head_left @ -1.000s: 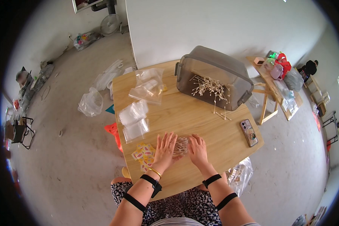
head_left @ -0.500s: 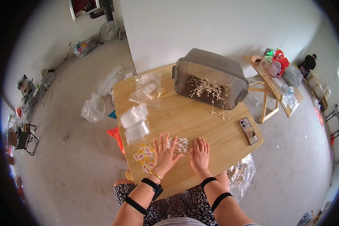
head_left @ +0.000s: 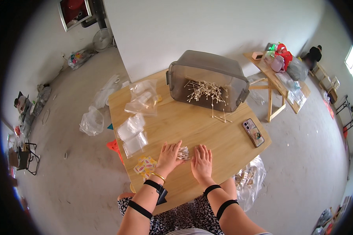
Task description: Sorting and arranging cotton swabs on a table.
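A small pile of cotton swabs (head_left: 183, 153) lies on the wooden table (head_left: 176, 121) between my hands. My left hand (head_left: 169, 157) rests against the left side of the pile, its fingers stretched forward and partly covering it, with the thumb along the near side. On the other side my right hand (head_left: 202, 162) lies flat and open, fingers pointing away from me, fingertips beside the right ends of the swabs. Several small yellow-and-white printed slips (head_left: 146, 166) lie left of my left wrist.
A grey translucent bin (head_left: 208, 64) on its side holds loose swabs (head_left: 208, 92), a few spilling out. Clear plastic bags (head_left: 135, 135) lie at the table's left, a phone (head_left: 253, 133) at the right. Another wooden table (head_left: 280, 82) stands behind. A bag (head_left: 250, 178) sits below the right edge.
My two hands have come closer together, and the swab pile between them looks more compact. The left fingers are less spread. The whole view has shifted slightly.
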Motion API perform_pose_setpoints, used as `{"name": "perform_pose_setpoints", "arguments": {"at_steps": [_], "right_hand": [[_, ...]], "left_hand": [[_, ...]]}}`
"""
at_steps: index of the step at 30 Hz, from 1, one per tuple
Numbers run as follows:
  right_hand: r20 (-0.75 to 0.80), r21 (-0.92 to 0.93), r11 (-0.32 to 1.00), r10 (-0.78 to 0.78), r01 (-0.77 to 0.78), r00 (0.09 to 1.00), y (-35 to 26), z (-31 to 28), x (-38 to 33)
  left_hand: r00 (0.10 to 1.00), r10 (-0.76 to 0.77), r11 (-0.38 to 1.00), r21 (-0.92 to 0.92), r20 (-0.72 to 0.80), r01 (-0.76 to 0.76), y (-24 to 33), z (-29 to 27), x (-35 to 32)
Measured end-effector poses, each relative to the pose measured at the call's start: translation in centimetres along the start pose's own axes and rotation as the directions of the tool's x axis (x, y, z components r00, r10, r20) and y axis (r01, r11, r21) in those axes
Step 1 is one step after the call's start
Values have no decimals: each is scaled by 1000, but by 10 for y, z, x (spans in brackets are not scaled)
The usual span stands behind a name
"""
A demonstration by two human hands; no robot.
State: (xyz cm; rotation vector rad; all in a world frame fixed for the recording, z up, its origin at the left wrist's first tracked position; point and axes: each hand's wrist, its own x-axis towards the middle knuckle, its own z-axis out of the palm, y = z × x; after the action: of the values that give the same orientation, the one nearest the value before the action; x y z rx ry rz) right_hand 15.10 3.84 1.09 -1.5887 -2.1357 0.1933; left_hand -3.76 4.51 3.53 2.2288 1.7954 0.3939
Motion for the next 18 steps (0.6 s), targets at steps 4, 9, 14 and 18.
{"name": "perform_pose_setpoints", "arguments": {"at_steps": [4,9,14,18], "right_hand": [[7,4,1000,27,-27,1000,7,-2,0],[-9,34,999,-2,2,1000,1,-1,0],[20,-8,1000,12,-12,1000,8,1,1],[36,29,999,26,-27,999,6,1,-1]], "left_hand": [[997,23,996,-87,77,-16,10,-7,-1],[994,29,997,77,-108,-21,17,21,-24],[994,13,976,216,-112,12,19,37,-12],[988,-49,972,219,-143,80,14,34,7]]}}
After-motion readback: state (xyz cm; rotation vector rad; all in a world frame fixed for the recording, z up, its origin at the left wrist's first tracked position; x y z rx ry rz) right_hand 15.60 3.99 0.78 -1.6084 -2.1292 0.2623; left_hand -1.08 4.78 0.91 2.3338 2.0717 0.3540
